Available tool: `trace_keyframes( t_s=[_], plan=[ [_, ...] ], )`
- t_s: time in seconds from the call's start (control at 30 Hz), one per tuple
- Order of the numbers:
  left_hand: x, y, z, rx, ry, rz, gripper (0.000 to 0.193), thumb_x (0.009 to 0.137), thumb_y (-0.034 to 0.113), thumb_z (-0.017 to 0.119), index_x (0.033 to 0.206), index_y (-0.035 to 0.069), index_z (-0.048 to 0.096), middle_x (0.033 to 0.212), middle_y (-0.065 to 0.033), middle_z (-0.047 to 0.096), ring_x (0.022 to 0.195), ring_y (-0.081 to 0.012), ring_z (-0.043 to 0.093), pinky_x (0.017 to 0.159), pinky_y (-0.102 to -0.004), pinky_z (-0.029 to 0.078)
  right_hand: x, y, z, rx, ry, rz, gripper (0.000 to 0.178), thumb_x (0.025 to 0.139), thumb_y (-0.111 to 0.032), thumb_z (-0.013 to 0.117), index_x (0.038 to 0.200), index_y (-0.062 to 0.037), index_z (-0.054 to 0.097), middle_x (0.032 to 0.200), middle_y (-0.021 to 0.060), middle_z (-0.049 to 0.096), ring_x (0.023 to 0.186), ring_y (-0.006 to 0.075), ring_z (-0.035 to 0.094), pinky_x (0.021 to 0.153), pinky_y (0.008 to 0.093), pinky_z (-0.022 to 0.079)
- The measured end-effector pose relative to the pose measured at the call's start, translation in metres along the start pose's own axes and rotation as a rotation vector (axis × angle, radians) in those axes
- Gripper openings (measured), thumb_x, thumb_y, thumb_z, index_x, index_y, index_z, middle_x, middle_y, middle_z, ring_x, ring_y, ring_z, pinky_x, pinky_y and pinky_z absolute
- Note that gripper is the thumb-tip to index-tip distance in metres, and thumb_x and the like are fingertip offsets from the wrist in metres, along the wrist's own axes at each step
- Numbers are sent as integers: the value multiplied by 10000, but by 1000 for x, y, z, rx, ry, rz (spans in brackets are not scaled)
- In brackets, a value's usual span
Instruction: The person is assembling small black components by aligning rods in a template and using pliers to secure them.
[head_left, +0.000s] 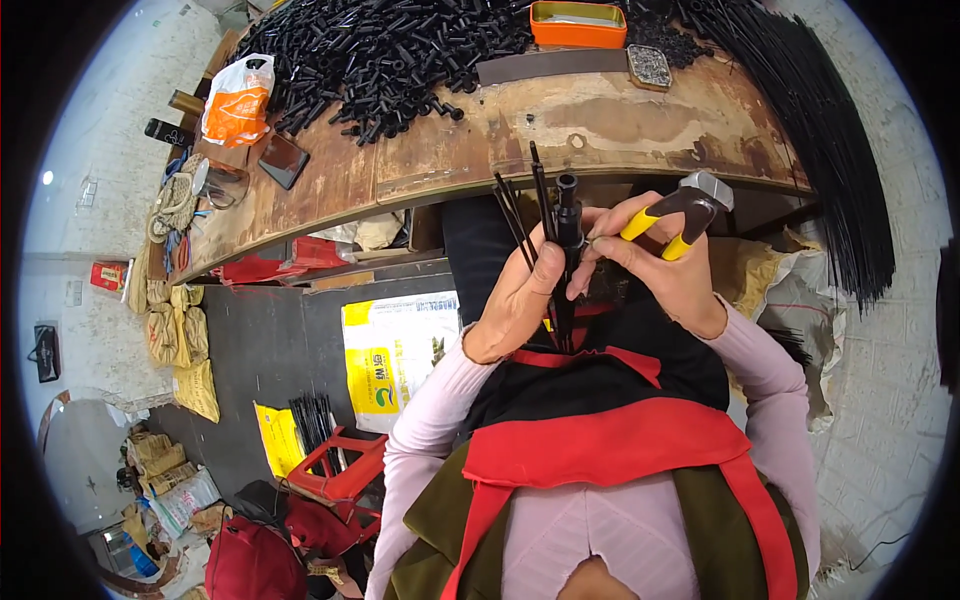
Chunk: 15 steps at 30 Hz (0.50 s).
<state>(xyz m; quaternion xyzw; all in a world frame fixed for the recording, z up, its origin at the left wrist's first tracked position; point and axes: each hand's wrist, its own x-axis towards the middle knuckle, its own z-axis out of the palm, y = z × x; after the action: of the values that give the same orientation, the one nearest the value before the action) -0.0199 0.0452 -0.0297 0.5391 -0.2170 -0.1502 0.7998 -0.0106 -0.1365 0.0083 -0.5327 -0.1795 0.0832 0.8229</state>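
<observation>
My left hand point(522, 295) is closed around several thin black rods point(512, 215) and a thicker black tubular piece point(568, 215), all standing roughly upright over my lap. Beside it, my right hand point(665, 265) has its thumb and fingertips pinched at the side of that tubular piece; whether something small is between them is hidden. Pliers with yellow and dark handles point(690, 208) and a blocky metal head rest in the same right hand, the head pointing away from me. A red-trimmed black apron point(600, 440) covers my lap below both hands.
Ahead is a worn wooden workbench point(430, 160) with a heap of black tubular parts point(390, 60), an orange tin point(578, 24) and a phone point(284, 161). Long black rods point(840, 150) overhang its right end. A red stool point(345, 470) stands on the left.
</observation>
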Motion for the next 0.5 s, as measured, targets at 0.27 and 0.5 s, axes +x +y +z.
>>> trace_keyframes(
  t_s=[0.27, 0.5],
  plan=[
    [4, 0, 0, 24, 12, 13, 647, 1018, 516, 404, 1359, -34, 417, 972, -39, 550, 822, -98, 490, 773, -252, 421, 3, 1, -3, -28, -28, -17, 110, 874, 120, 615, 944, 66, 550, 900, 143, 628, 730, 290, 702, 662, 367, 589],
    [0, 0, -5, 17, -9, 20, 659, 1012, 522, 415, 1365, -34, 407, 1021, -48, 554, 830, -100, 492, 785, -252, 419, 5, 7, -6, 3, -91, 3, 97, 872, 102, 631, 935, 54, 573, 895, 132, 630, 769, 250, 685, 695, 345, 574]
  ],
)
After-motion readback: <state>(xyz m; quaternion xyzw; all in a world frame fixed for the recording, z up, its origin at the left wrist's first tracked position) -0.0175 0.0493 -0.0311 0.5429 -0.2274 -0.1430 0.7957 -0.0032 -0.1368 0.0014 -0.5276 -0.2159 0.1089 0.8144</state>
